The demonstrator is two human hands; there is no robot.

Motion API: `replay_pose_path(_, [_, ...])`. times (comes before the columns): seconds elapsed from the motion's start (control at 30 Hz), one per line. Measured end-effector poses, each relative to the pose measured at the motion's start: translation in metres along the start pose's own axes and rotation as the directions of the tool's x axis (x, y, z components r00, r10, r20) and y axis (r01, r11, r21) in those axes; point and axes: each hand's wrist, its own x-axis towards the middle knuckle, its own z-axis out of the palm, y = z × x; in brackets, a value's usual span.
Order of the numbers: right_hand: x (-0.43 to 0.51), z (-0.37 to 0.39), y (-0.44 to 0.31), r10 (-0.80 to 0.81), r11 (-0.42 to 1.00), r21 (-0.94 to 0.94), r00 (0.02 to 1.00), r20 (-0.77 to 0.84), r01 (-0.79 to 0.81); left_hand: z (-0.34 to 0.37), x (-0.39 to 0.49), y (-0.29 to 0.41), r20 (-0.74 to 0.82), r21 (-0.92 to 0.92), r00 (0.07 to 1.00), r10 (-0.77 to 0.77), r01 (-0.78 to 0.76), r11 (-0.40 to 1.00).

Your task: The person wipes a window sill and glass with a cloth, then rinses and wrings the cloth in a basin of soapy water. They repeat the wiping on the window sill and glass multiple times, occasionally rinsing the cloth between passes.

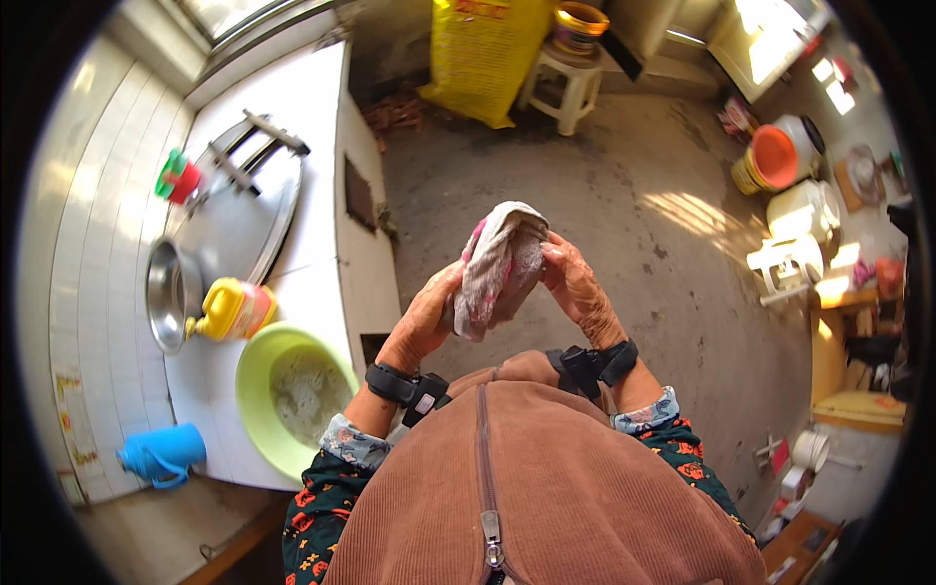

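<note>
A damp-looking, greyish-white cloth [491, 270] with pink patches is held up in front of my body, folded over on itself. My left hand [426, 311] grips its left side, the fingers partly hidden behind the fabric. On the other side, my right hand [574, 281] pinches the cloth's edge between thumb and fingers. Left of my forearm, a light green plastic basin [256, 387] on the white tiled counter [311, 270] contains cloudy, sudsy water [311, 391].
Also on the counter are a yellow jug [234, 310], a steel bowl [155, 292], a large metal lid [234, 212], a red-and-green cup [178, 177] and a blue thermos [164, 450]. A yellow sack [486, 58] and white stool [567, 84] stand ahead; buckets [774, 156] stand at right.
</note>
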Motion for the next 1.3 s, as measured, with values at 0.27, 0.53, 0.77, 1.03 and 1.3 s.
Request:
replay_pose_path(0.27, [-0.085, -0.12, -0.118, -0.12, 0.991, 0.0, 0.884, -0.451, 0.135, 0.1, 0.129, 0.017, 0.198, 0.42, 0.979, -0.04, -0.048, 0.906])
replay_pose_path(0.53, [-0.146, -0.204, -0.19, -0.458, 0.888, -0.355, 0.624, -0.633, 0.292, 0.186, 0.274, 0.016, 0.473, 0.468, 0.829, -0.299, 0.05, 0.882])
replay_pose_path(0.77, [-0.184, -0.271, -0.269, -0.695, 0.681, -0.54, 0.204, -0.689, 0.495, 0.229, 0.426, -0.014, 0.462, 0.354, 0.758, -0.46, 0.318, 0.879])
replay_pose_path(1.03, [-0.172, -0.306, -0.342, -0.608, 0.653, -0.671, -0.285, -0.741, 0.351, 0.328, 0.569, -0.044, 0.672, 0.072, 0.601, -0.432, 0.528, 0.846])
replay_pose_path(1.3, [-0.177, -0.392, -0.382, -0.578, 0.68, -0.605, -0.205, -0.79, 0.413, 0.434, 0.59, -0.196, 0.654, 0.033, 0.507, -0.562, 0.723, 0.69])
